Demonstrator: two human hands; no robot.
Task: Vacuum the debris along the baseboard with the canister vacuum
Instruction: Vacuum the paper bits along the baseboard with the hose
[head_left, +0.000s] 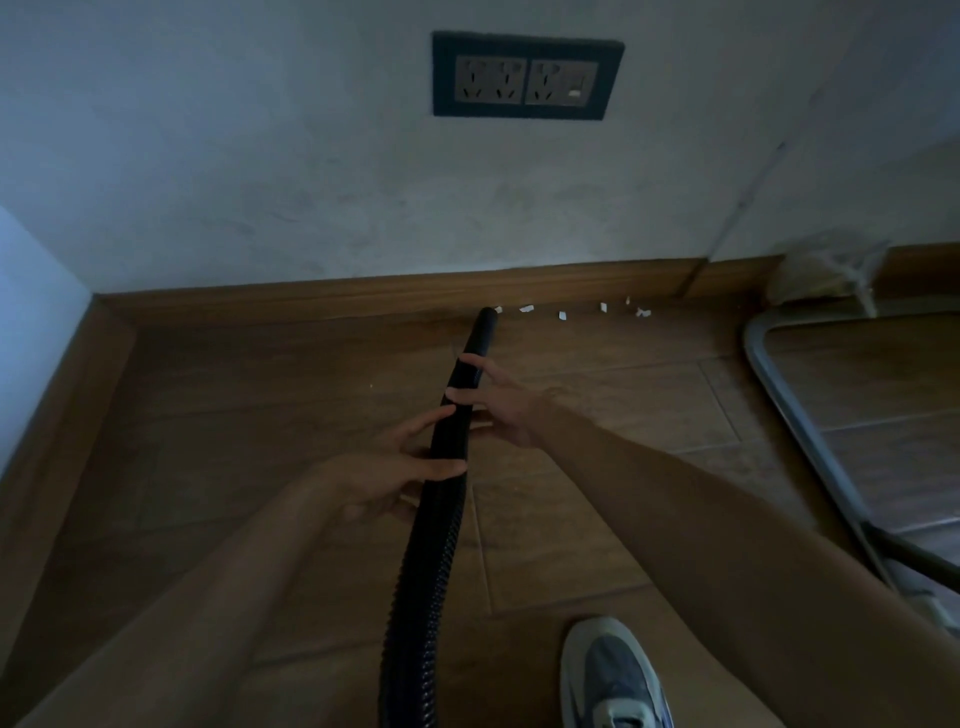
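Black ribbed hose (439, 525) runs from the bottom edge of the head view up to the wooden baseboard (311, 301), its tip just above the floor (208, 415) at the foot of the board. Both hands hold it. The left hand (382, 467) grips nearer the body, fingers (441, 469) laid across the hose and thumb above them. The right hand (501, 408) grips further up, its fingers (470, 361) wrapped over the hose from the right. White scraps of debris (562, 315) lie in a row along the baseboard, right of the tip, the nearest just beside it. A socket panel (527, 75) sits on the wall above. A grey shoe (613, 675) stands at bottom right, and a metal frame (800, 415) lies on the floor at the far right.
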